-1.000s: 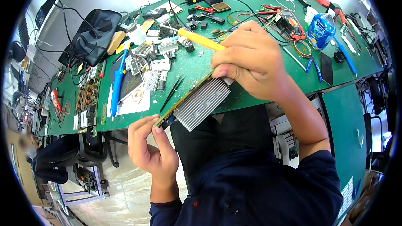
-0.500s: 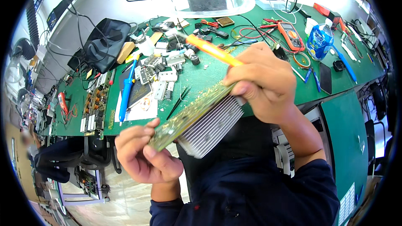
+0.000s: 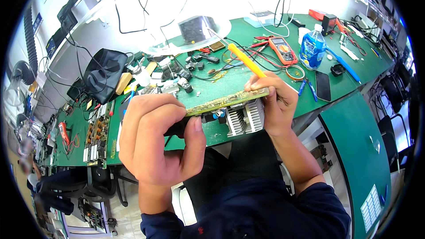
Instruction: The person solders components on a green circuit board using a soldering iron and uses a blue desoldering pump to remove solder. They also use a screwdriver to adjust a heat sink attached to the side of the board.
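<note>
In front of my body I hold up a circuit board (image 3: 226,102), seen nearly edge-on with its solder side up. Silver finned heat sinks (image 3: 248,118) and blue parts (image 3: 218,114) hang from its underside. At the board's left end, the thumb and fingers of my left hand (image 3: 155,139) pinch its edge. My right hand (image 3: 280,106) grips the opposite end. An orange-handled screwdriver (image 3: 246,60) also sits in the right hand, its thin metal shaft pointing up and left, away from the board.
Beyond the board, a green bench (image 3: 212,86) carries loose metal parts (image 3: 166,86), a red multimeter (image 3: 283,51), a blue bottle (image 3: 312,48), a phone (image 3: 323,86) and a black bag (image 3: 105,71). Another long circuit board (image 3: 97,135) lies at left. Cables hang over the far side.
The board has turned from a steep slant to nearly level, and its heat sinks now show from another side. My left hand has risen; the screwdriver stays in the right hand. The view has shifted.
</note>
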The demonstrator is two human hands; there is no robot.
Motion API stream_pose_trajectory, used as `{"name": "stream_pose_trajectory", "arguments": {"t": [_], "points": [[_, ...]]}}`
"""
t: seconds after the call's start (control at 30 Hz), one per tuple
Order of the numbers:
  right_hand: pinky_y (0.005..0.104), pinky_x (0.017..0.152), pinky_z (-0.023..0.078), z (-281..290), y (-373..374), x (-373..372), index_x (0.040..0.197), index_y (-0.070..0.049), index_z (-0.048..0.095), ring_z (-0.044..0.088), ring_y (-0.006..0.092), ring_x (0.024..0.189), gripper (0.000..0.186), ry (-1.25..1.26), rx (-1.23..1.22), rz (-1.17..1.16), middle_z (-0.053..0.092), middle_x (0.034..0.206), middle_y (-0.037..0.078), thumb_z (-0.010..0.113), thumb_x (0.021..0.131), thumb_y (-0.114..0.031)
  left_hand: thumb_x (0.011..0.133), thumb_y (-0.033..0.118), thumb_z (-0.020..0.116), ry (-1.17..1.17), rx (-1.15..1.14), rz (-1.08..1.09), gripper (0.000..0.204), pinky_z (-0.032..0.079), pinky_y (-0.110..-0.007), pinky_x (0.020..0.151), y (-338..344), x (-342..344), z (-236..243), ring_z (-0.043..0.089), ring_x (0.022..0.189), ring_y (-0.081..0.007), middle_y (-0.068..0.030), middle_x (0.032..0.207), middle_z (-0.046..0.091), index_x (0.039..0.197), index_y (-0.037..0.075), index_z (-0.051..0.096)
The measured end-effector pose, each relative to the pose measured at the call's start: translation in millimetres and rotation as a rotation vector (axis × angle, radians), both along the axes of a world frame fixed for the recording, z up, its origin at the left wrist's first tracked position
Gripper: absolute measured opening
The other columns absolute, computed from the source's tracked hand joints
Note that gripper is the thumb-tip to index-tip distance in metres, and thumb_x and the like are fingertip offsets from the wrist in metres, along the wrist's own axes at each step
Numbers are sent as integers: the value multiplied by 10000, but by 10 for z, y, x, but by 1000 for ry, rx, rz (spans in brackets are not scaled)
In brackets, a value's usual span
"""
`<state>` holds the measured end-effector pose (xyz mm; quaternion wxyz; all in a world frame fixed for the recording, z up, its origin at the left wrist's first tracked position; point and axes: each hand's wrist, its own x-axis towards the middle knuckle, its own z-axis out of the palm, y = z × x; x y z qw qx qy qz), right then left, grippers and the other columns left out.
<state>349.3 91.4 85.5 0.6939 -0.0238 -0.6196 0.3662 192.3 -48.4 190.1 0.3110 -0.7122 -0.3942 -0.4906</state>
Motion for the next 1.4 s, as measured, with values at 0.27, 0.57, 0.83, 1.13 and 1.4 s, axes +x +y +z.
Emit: {"name": "stream_pose_trajectory", "arguments": {"t": [0.27, 0.57, 0.83, 1.13, 1.4], "points": [[253, 642, 438, -27, -110, 60, 922, -12, 684, 568, 133, 724, 168, -49, -41, -17, 659, 884, 83, 630, 927, -171, 759, 58, 745, -68, 5, 71, 217, 424, -255, 595, -89, 81, -109, 535, 658, -198, -122, 767, 592, 818, -18, 551], [294, 689, 440, 62, -286, -6, 888, -42, 681, 583, 174, 736, 132, -106, 151, -202, 662, 816, 63, 640, 904, -166, 814, 70, 696, -321, -45, -57, 216, 416, -241, 630, -231, -80, -301, 520, 706, -180, -148, 822, 555, 830, -52, 518], [285, 718, 443, 32, -251, 43, 861, -28, 656, 592, 171, 741, 74, -50, -154, -21, 654, 801, 54, 671, 873, -100, 792, 16, 709, -254, -40, -53, 206, 373, -230, 605, -44, 70, -170, 496, 671, -156, -136, 797, 561, 815, -54, 516], [226, 631, 435, 68, -232, 122, 927, -12, 653, 538, 73, 694, 125, -145, -130, 18, 601, 771, 12, 619, 934, -132, 858, 18, 659, -224, -87, -41, 155, 316, -181, 588, -93, 69, -167, 420, 656, -76, -90, 820, 544, 834, -34, 515], [296, 852, 458, -6, -239, 92, 1045, 23, 643, 609, 182, 945, 195, -140, 27, -1, 681, 993, 106, 566, 956, -132, 783, 85, 743, -233, -89, -41, 264, 370, -222, 634, -223, 52, -253, 477, 688, -133, -119, 817, 553, 824, -34, 511]]}}
